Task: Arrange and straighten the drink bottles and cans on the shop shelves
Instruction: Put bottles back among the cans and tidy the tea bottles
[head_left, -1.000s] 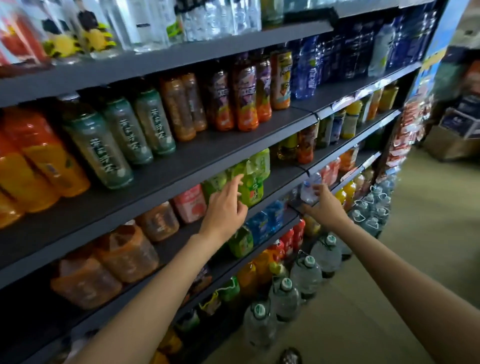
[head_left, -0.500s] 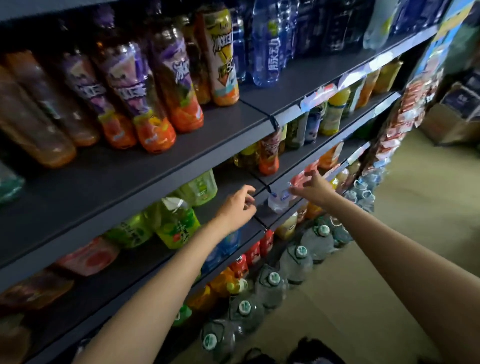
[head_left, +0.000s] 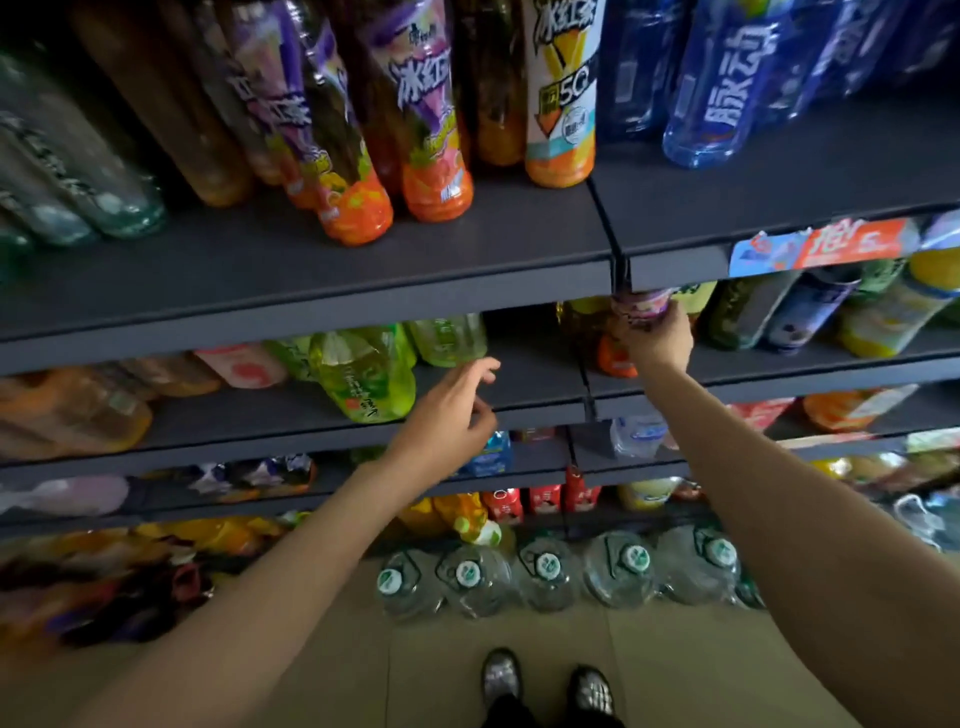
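Shop shelves: dark tiers (head_left: 311, 270) fill the frame, large water jugs (head_left: 545, 571) lined up on the floor at the bottom.
Right hand: half a second ago it reached toward the lower tier; now it is up at centre right (head_left: 660, 338), fingers curled round the purple-labelled bottle (head_left: 636, 306) tucked under the shelf lip.
Left hand: now hovering at centre (head_left: 447, 415), fingers loosely spread, holding nothing, just right of the green tea bottle (head_left: 363, 374).
Meaning: judging by the grip, this bottle is the one being straightened; the green row probably comes after.

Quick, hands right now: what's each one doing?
Left hand: open, fingers loosely spread near the green bottle, holding nothing.
Right hand: gripping the purple-labelled bottle under the shelf edge.
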